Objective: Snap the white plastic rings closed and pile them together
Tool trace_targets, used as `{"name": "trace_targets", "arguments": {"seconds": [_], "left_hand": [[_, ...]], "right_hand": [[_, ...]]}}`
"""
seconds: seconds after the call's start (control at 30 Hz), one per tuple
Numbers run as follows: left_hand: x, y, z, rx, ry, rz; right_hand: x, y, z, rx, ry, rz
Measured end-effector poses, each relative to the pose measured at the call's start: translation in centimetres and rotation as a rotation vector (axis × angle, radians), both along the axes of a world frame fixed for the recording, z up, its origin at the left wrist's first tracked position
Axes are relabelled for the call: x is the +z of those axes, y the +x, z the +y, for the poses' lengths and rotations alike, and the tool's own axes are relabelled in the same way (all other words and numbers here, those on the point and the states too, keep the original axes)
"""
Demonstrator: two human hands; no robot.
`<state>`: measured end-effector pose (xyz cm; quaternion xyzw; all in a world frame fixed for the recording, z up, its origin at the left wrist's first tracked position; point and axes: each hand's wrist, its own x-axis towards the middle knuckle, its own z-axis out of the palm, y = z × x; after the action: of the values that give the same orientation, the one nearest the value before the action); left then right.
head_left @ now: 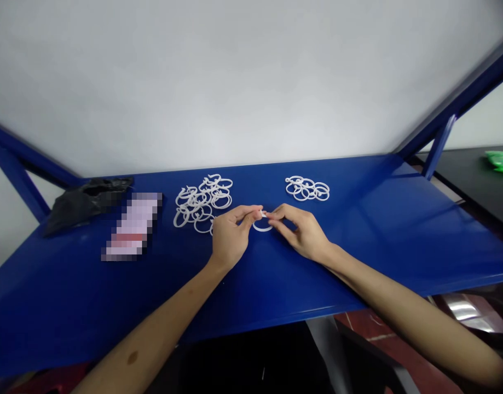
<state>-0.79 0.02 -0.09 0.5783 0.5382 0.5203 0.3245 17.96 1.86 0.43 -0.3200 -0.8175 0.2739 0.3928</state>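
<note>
Near the middle of the blue table, my left hand (233, 232) and my right hand (299, 230) meet at one white plastic ring (262, 228). Both hands pinch its top part between thumb and fingertips, and the loop hangs below the fingers. It looks like a curtain ring; the part between the fingertips is mostly hidden. Just left of my left hand lies a loose pile of similar white rings (202, 202), several with small hooked ends. Beyond my right hand sits a smaller cluster of white rings (307, 188), overlapping one another.
On the left of the blue table (358, 219) are a crumpled black plastic bag (87, 202) and a pale, pixelated flat object (134, 227). Blue metal posts (438, 145) rise at the table's sides. A green item (501, 161) rests on a dark surface at far right.
</note>
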Motion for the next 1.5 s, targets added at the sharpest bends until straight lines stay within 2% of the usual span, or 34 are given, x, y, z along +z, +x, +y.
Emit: {"name": "trace_targets", "arguments": {"seconds": [0.3,0.47,0.7,0.93,1.0,1.07,1.2,1.3,1.4,1.5], "left_hand": [[0.0,0.1,-0.6,0.008,0.107,0.091],[-0.1,0.1,-0.8,-0.026,0.148,0.117],[-0.5,-0.9,0.7,-0.25,0.025,-0.144],[-0.2,-1.1,1.0,-0.381,-0.028,-0.149],[0.0,-1.1,1.2,-0.374,-0.009,-0.074],[0.0,-1.4,1.8,-0.316,0.029,0.073],[-0.3,-3.3,3.1,0.003,0.158,0.554],[-0.2,-5.0,3.6,0.188,0.164,0.89],[-0.2,-5.8,3.6,0.229,0.11,1.057],[-0.4,-6.0,3.5,0.216,0.118,1.09]], "right_hand": [[0.0,0.3,0.0,0.059,0.085,-0.05],[-0.2,0.5,-0.1,0.088,0.203,-0.126],[0.3,0.4,-0.4,0.11,0.296,-0.112],[0.3,0.6,-0.3,0.136,0.346,-0.132],[0.4,0.7,0.1,0.096,0.335,-0.157],[0.8,1.1,0.9,-0.007,0.325,-0.179],[1.2,3.4,3.3,-0.388,0.336,-0.19],[0.8,6.0,5.4,-0.609,0.28,-0.243],[-0.1,8.1,6.8,-0.634,0.22,-0.379],[-0.9,8.8,7.5,-0.61,0.212,-0.452]]}}
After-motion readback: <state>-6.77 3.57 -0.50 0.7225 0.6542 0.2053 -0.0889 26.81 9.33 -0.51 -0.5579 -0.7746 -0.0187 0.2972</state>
